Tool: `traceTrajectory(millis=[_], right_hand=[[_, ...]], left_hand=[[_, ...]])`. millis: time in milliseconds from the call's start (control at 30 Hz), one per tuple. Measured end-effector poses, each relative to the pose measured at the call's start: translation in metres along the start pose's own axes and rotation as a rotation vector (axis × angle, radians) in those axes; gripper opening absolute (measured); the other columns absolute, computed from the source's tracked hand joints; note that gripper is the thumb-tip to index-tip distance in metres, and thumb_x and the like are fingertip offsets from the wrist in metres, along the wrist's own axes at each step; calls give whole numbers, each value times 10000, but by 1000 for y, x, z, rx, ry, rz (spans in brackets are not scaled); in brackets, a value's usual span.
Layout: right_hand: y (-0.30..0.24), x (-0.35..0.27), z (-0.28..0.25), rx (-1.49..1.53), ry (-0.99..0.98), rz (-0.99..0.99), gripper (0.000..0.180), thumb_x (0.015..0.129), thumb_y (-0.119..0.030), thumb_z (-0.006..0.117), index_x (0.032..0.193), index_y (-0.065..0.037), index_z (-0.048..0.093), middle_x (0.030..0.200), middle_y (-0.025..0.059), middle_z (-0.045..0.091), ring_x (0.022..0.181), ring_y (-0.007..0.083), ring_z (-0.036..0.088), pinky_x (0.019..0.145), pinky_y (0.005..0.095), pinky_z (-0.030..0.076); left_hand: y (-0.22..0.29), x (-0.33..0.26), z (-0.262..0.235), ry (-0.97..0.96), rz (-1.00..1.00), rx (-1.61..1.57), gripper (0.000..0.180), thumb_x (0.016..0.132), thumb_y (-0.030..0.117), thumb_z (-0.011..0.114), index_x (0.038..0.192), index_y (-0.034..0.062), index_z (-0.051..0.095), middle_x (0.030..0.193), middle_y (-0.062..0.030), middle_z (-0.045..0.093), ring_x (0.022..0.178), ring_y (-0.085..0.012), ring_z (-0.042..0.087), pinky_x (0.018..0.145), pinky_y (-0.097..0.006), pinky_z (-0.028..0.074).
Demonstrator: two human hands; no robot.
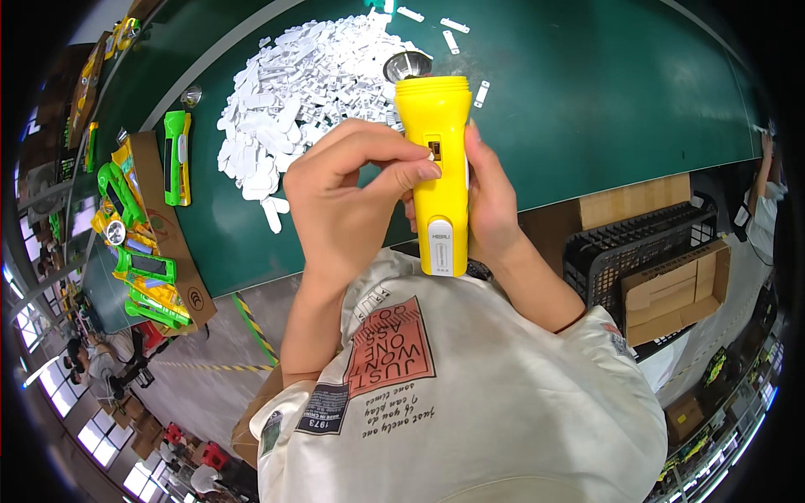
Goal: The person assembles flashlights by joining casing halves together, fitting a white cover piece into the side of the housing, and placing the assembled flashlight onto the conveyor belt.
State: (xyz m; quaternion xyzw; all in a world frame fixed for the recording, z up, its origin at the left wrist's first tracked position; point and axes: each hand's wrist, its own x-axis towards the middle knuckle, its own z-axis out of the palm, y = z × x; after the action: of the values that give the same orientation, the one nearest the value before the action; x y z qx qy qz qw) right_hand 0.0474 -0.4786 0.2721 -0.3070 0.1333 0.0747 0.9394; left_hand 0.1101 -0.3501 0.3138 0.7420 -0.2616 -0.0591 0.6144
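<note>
A yellow flashlight body (444, 189) stands upright in the picture before my chest, with its threaded wide end away from me. My right hand (493, 197) wraps round its right side. Thumb and forefinger of my left hand (331, 180) pinch together at the small dark switch slot (434, 147) on its front. A tiny pale bit shows at those fingertips, too small to name. Lower on the body sits a grey-white oblong plate (440, 245). Just beyond the threaded end, a silvery reflector cup (407, 65) lies by a heap of white plastic pieces (281, 109).
Loose white strips (481, 94) lie on the green table (620, 101). At left, a cardboard box (180, 260) holds green and yellow flashlights, with a green flashlight (175, 159) beside it. A black crate (587, 264) and an open carton (675, 293) stand right. Other people are in the background.
</note>
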Motion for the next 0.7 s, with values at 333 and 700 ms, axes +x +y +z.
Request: traceTrajectory(millis=[333,700], right_hand=[[1,0,-5,-165,-16,0,550,975,-512,231,1160,-69,500,831,114,627,694,186,614,646,312,518],[-2,-4,3,-297,12,-91,558,988,-483,227,1089,-34,543,816,98,627,674,157,618,605,273,510]], left_hand=[[-7,2,4,53,15,-90,109,733,-119,678,832,-76,663,839,-107,602,673,-140,579,520,-223,494],[-1,2,6,77,-11,-38,114,705,-96,716,782,-12,707,796,-68,618,675,-108,585,488,-205,465]])
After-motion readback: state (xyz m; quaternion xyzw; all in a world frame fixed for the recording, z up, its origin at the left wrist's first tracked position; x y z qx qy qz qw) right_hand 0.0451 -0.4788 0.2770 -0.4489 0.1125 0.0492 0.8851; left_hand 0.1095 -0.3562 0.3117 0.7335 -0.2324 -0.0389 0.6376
